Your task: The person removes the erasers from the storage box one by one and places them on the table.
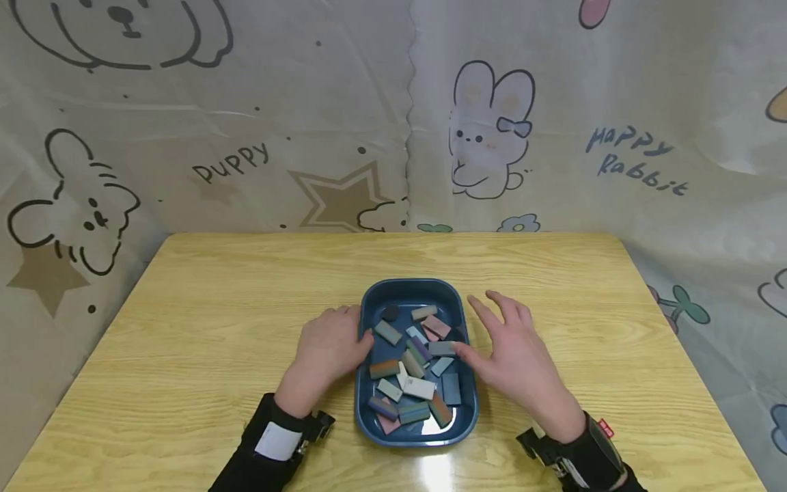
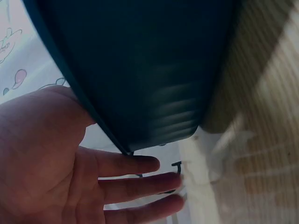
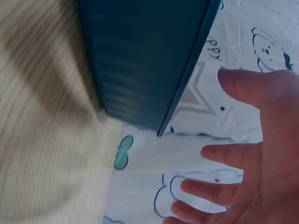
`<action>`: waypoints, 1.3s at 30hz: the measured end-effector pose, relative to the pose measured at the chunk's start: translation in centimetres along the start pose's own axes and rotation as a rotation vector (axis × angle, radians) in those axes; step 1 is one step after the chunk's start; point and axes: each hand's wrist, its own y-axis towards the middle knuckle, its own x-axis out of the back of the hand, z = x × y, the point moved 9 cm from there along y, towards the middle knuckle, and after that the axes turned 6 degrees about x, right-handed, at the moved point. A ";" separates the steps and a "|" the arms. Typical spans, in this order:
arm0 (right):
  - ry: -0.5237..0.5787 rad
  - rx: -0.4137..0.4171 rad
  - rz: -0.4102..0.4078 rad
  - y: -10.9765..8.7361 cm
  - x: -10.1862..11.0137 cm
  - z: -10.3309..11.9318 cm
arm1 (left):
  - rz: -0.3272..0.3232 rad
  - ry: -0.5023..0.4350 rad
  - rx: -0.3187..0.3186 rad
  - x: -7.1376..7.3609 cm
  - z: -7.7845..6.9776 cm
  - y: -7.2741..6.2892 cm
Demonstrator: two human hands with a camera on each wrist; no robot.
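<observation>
A deep blue plastic tray stands on the table with several small, pale and striped eraser-like blocks jumbled inside. My left hand holds the tray's left rim, the thumb hooked over it. In the left wrist view, the other fingers stretch along the outside near the corner, and the thumb tip is hidden behind the rim. On the other side, my right hand is spread, its thumb overlapping the right rim in the head view. The right wrist view shows those fingers spread apart with nothing in them.
The wood-grain table reaches back to a pale curtain printed with cartoon animals, which also hangs along both sides. A dark round piece lies at the tray's far left inside corner. Each wrist wears a black strap.
</observation>
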 end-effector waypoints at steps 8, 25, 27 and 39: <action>0.053 0.233 -0.030 0.0 -2.3 4.8 | 0.074 -0.090 0.085 -1.3 0.6 0.0; -0.116 0.371 0.072 -1.0 -6.0 7.4 | 0.102 -0.147 0.094 -2.2 0.3 -0.2; -0.117 0.377 0.066 -1.0 -6.0 7.4 | 0.101 -0.150 0.094 -2.3 0.3 -0.2; -0.066 0.406 0.213 -1.1 -6.8 7.4 | 0.112 -0.166 0.097 -2.4 0.2 0.0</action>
